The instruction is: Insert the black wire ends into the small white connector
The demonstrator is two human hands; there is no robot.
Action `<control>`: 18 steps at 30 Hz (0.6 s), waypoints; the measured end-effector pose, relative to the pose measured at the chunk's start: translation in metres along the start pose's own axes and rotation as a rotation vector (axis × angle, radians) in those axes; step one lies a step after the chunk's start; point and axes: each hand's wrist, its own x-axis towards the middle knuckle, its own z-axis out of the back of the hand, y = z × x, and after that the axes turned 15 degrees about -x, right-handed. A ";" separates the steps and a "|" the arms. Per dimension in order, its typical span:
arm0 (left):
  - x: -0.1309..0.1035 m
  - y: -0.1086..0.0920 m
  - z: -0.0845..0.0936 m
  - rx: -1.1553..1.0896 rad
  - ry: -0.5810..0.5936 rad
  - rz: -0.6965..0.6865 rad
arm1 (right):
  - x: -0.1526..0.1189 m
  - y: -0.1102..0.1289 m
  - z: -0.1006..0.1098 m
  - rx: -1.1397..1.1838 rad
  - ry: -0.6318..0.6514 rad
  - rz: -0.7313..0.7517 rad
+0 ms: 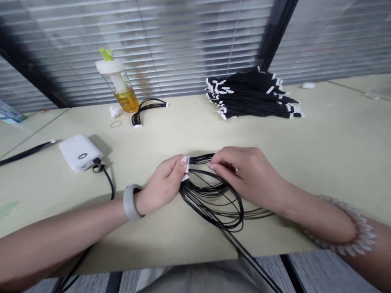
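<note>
The left hand point(161, 183) is closed, thumb pressed over a flat white plastic connector point(187, 163). Thin black wires point(200, 158) run from it to the right hand point(253, 175), where thumb and forefinger nearly meet around them (its other fingers are partly hidden). Gripping the connector body, with light, even tension along the strands, should limit strain and crossing. Looped black wires point(214, 222) spread below on the pale green desk point(137, 242); two longer black cables point(244, 253) pass the near edge and could snag there. Bare surface separates the hands from the broad pile of white-ended black cables point(253, 95) by the slatted blinds point(183, 40); a white power bank point(76, 150) sits leftward.
</note>
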 end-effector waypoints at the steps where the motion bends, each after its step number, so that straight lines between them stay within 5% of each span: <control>1: 0.000 0.000 0.000 0.003 -0.002 0.002 | 0.000 0.000 0.000 -0.005 -0.002 0.008; 18: 0.001 -0.003 -0.001 0.088 0.029 0.040 | -0.003 -0.004 -0.002 -0.155 0.037 0.161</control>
